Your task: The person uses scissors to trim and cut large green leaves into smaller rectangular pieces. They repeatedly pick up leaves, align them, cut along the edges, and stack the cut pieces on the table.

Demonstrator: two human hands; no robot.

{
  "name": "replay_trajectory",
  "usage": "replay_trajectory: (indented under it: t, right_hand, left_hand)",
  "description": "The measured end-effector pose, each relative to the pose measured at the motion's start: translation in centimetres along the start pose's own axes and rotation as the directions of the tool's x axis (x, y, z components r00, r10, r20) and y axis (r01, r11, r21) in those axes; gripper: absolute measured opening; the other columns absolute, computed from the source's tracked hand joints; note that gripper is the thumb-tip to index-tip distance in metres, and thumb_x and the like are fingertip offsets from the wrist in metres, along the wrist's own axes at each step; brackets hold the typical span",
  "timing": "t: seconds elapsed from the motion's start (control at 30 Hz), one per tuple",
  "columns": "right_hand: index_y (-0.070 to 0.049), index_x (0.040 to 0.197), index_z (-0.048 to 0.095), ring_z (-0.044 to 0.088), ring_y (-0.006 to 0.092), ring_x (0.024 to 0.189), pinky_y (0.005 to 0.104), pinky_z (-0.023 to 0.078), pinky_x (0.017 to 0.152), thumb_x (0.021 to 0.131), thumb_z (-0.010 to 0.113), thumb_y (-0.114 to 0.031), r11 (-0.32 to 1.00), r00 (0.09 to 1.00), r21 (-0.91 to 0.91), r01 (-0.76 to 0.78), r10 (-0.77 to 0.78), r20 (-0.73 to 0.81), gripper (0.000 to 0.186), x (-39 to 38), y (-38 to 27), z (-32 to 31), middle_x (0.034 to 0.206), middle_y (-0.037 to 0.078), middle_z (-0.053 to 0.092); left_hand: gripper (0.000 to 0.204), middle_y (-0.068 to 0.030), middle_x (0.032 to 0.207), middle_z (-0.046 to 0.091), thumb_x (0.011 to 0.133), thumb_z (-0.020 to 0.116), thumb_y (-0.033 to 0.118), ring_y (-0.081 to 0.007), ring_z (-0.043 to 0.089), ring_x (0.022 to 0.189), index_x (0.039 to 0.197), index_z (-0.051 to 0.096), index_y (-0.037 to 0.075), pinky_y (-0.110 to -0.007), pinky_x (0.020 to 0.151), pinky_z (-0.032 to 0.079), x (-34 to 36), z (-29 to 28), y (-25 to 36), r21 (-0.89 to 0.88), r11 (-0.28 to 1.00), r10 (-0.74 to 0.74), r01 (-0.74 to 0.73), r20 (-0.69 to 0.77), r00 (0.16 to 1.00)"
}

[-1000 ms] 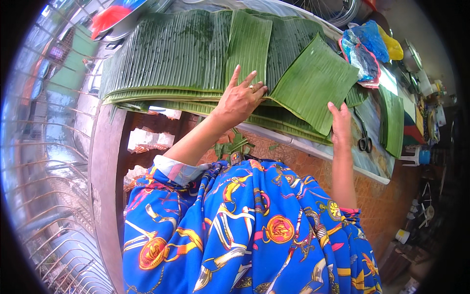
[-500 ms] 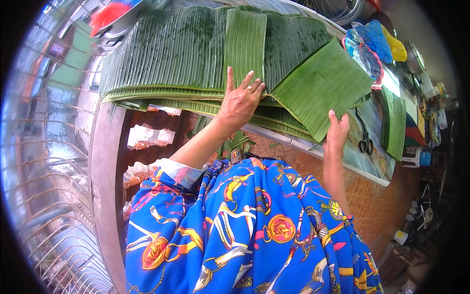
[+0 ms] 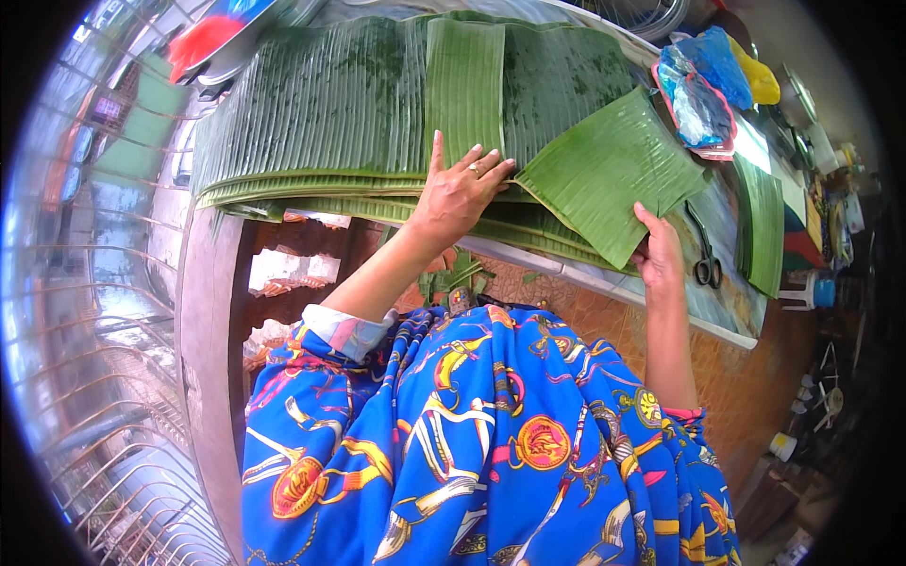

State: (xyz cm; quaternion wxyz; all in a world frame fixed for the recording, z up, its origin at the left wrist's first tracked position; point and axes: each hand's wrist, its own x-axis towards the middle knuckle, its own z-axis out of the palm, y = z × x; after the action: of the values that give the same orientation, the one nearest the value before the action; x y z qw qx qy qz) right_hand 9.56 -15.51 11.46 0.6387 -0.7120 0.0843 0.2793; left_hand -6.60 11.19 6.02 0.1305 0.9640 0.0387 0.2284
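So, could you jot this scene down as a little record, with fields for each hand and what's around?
Left hand: fingers spread on the pale-green leaf strip atop a long stack of darker green ribbed leaves
Right hand: gripping a corner of a squarish green leaf piece
Beside right hand: black-handled scissors on the marble-patterned table
Upper right: blue plastic bag, yellow plastic bag

Green leaves (image 3: 377,104) bear fine stripes, the blue garment (image 3: 481,424) yellow and red motifs.

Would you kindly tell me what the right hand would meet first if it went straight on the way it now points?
The right hand would likely meet the leaf it holds, though depth is unclear.
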Motion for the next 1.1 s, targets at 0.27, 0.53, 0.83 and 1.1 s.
replay_trajectory:
  t: [0.27, 0.53, 0.83, 1.1]
  right_hand:
    - [-0.005, 0.105, 0.058, 0.057, 0.0095, 0.059, 0.0244, 0.035, 0.04, 0.091, 0.062, -0.019, 0.96, 0.963, 0.209, 0.185, -0.135, -0.232, 0.02, -3.6, 2.1, 3.2, 0.082, 0.002, 0.062]
    - [-0.003, 0.11, 0.058, 0.062, 0.0128, 0.073, 0.026, 0.046, 0.051, 0.095, 0.06, -0.02, 0.928, 0.942, 0.307, 0.212, -0.11, -0.318, 0.024, -6.7, 4.1, 3.7, 0.094, 0.004, 0.064]
    - [-0.003, 0.111, 0.057, 0.063, 0.0151, 0.08, 0.0287, 0.049, 0.058, 0.092, 0.066, -0.024, 0.902, 0.946, 0.388, 0.19, -0.063, -0.318, 0.03, -7.5, 5.1, 3.4, 0.099, 0.006, 0.064]
    - [-0.007, 0.102, 0.058, 0.036, 0.0036, 0.042, 0.0228, 0.026, 0.035, 0.09, 0.063, -0.047, 0.992, 0.993, 0.05, -0.116, 0.117, -0.019, 0.042, -3.9, 3.3, -1.2, 0.072, 0.001, 0.059]
  left_hand:
    - [0.038, -0.0041, 0.129, 0.061, 0.092, 0.06, 0.024, -0.0278, 0.056, 0.122, 0.129, 0.058, 0.02, -0.071, 0.109, 0.015, -0.4, 0.6, 0.0, 0.001, 0.999, -0.04, 0.04, 0.006, 0.999]
    - [0.041, -0.0047, 0.132, 0.059, 0.092, 0.06, 0.021, -0.0296, 0.055, 0.123, 0.132, 0.055, 0.019, -0.071, 0.109, 0.013, -1.0, 0.8, -0.2, 0.01, 1.0, -0.009, 0.009, 0.022, 1.0]
    - [0.04, -0.0031, 0.131, 0.06, 0.092, 0.06, 0.021, -0.027, 0.056, 0.123, 0.131, 0.056, 0.021, -0.07, 0.111, 0.011, -0.7, 0.7, 0.1, 0.027, 1.0, 0.011, -0.011, 0.016, 1.0]
    - [0.038, -0.0022, 0.129, 0.061, 0.09, 0.062, 0.019, -0.027, 0.057, 0.122, 0.129, 0.059, 0.02, -0.065, 0.113, 0.011, 0.0, -0.9, 1.5, 0.093, 0.993, -0.072, 0.069, 0.024, 0.997]
